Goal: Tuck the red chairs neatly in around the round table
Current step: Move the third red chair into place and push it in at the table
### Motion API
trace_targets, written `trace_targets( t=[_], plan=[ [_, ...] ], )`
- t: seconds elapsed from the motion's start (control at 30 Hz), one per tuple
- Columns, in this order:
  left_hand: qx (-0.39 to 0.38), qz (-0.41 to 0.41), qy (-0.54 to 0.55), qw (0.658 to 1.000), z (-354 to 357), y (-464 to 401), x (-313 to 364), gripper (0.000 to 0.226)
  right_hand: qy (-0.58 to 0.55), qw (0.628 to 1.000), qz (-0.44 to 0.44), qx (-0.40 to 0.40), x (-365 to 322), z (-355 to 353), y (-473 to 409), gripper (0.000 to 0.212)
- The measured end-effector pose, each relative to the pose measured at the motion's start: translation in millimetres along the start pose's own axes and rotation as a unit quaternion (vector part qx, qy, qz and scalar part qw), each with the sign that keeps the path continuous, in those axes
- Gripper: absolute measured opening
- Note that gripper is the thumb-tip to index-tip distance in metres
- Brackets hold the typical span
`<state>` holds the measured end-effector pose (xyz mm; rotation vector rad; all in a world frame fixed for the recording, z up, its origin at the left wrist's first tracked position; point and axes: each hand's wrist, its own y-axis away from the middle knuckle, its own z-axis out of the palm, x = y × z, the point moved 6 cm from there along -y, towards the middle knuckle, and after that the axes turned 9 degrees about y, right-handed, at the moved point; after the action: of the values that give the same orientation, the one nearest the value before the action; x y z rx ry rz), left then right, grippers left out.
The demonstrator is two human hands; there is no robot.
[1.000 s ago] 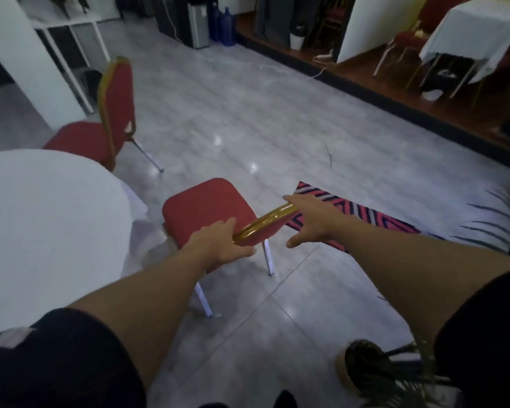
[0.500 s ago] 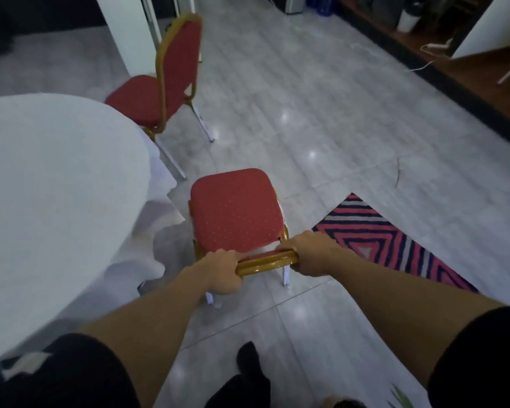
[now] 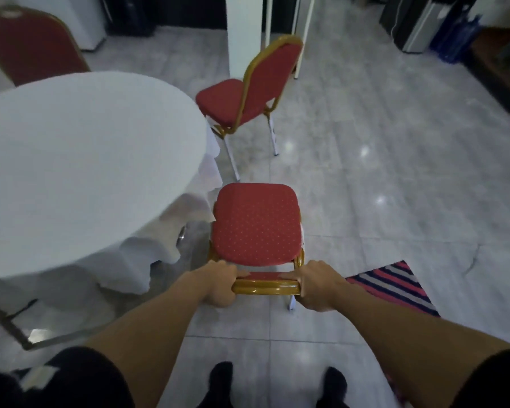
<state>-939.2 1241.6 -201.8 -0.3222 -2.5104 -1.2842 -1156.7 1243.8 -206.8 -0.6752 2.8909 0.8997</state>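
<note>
Beside the round table [image 3: 71, 160], both hands' grip [image 3: 218, 285] [image 3: 318, 285] clamps the red chair [image 3: 255, 225] backrest.

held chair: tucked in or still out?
Out. The chair has its whole seat showing beside the table, none under the cloth. The left hand and right hand grip its backrest top.

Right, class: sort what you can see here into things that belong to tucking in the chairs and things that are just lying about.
Belongs to the job:
- held chair, gripped by left hand and right hand
- second chair
- third chair
- round table

Just lying about:
- striped rug
- blue water bottles
- white pillar
</note>
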Motion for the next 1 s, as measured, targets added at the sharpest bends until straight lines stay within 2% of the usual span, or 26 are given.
trace_targets(
  t=[0.07, 0.2, 0.27, 0.37, 0.47, 0.6, 0.7, 0.8, 0.87, 0.97, 1.0],
  plan=[
    [0.027, -0.022, 0.026, 0.999, 5, -2, 13, 0.069, 0.032, 0.999, -0.008, -0.003, 23, -4, -9, 0.033],
    [0.083, -0.062, 0.1, 0.99, 19, -2, 55, 0.023, 0.09, 0.992, -0.082, 0.013, 58, -19, -20, 0.027],
    [0.093, -0.076, 0.141, 0.983, 35, -3, 82, 0.026, 0.118, 0.985, -0.122, 0.013, 72, -26, -17, 0.023],
    [0.113, -0.105, 0.175, 0.972, 63, -2, 118, 0.024, 0.153, 0.973, -0.175, 0.0, 89, -29, -5, 0.037],
    [0.131, -0.136, 0.203, 0.961, 91, 1, 142, 0.051, 0.169, 0.962, -0.214, -0.01, 97, -24, 5, 0.038],
    [0.141, -0.146, 0.266, 0.942, 111, 10, 158, 0.046, 0.195, 0.948, -0.251, -0.028, 96, -17, 13, 0.03],
    [0.152, -0.156, 0.29, 0.932, 114, 14, 152, 0.061, 0.21, 0.94, -0.266, -0.026, 91, -17, 9, 0.021],
    [0.162, -0.156, 0.31, 0.924, 110, 11, 139, 0.062, 0.225, 0.934, -0.274, -0.038, 87, -22, -5, 0.01],
    [0.171, -0.156, 0.317, 0.92, 99, 7, 133, 0.057, 0.232, 0.933, -0.27, -0.045, 85, -28, -20, 0.007],
    [0.186, -0.168, 0.297, 0.922, 71, -4, 118, 0.018, 0.227, 0.939, -0.256, -0.035, 80, -46, -58, 0.017],
    [0.188, -0.169, 0.292, 0.922, 60, -9, 109, 0.017, 0.231, 0.938, -0.257, -0.034, 76, -54, -73, 0.02]
  ],
)
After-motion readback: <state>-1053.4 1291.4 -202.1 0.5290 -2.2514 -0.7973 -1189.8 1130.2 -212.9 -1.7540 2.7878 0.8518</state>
